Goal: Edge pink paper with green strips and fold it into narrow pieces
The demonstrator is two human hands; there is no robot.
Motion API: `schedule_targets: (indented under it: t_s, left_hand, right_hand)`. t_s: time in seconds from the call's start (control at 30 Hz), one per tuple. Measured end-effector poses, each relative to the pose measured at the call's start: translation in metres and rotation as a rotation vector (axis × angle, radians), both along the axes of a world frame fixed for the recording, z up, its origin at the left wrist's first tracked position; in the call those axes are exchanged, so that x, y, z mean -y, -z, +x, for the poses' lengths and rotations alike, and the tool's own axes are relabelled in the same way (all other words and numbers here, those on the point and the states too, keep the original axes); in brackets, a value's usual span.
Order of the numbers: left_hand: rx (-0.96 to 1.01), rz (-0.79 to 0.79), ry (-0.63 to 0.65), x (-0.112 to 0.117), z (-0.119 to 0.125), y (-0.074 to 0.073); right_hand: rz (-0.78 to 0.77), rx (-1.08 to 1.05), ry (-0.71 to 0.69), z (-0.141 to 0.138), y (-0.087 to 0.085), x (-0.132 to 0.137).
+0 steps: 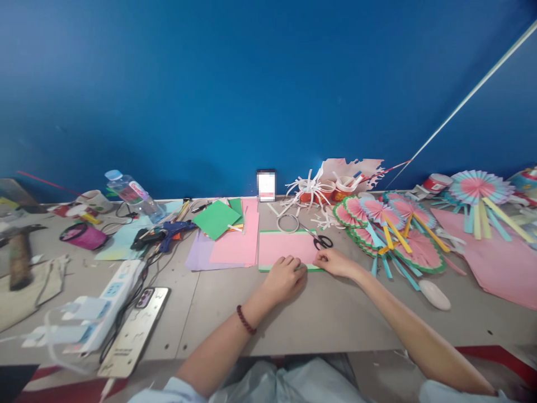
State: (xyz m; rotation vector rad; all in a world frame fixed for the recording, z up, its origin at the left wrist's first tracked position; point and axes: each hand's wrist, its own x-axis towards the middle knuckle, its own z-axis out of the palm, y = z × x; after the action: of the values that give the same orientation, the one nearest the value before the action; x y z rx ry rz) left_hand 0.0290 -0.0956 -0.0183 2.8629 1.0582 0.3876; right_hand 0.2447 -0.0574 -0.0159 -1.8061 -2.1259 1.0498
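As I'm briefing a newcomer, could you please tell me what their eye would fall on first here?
Probably the pleated pink, green and blue paper fans, clustered on the right side of the grey table. Next, the green-edged pink paper rectangle at centre, with the left hand and right hand at its near side, and the green paper sheet to its left.

Left forearm runs in from lower left, angled up-right. Left wrist low, left hand palm down, knuckles up, fingers bent. Right forearm runs in from lower right, angled up-left, longer reach. Right hand points left, fingers curled, tips bunched. Hands near each other, not touching. Tightness of either grip unclear.
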Motion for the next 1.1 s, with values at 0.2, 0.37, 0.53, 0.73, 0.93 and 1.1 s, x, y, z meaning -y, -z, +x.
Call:
schedule_targets:
  t_s: [0.2,0.37,0.53,0.73,0.93,1.1]
  left_hand:
    - [-0.054,0.023,-0.001,0.002,0.002,0.001]
    - [-0.078,-0.009,0.0,0.002,0.003,-0.002]
    - [-0.083,-0.034,-0.005,0.002,0.003,-0.005]
    - [-0.113,-0.025,-0.004,0.004,0.003,-0.008]
    - [-0.127,-0.029,-0.007,0.004,0.003,-0.007]
    - [-0.122,-0.03,-0.011,0.005,0.004,-0.007]
  right_hand:
    - [-0.12,-0.054,0.058,0.003,-0.007,0.003]
    - [-0.254,-0.158,0.087,0.01,-0.017,0.004]
    - [-0.265,-0.229,0.095,0.017,-0.019,0.002]
    - [-0.188,-0.248,0.121,0.019,-0.017,0.004]
    - [-0.103,-0.214,0.099,0.017,-0.015,0.008]
    - [-0.064,-0.176,0.092,0.018,-0.01,0.007]
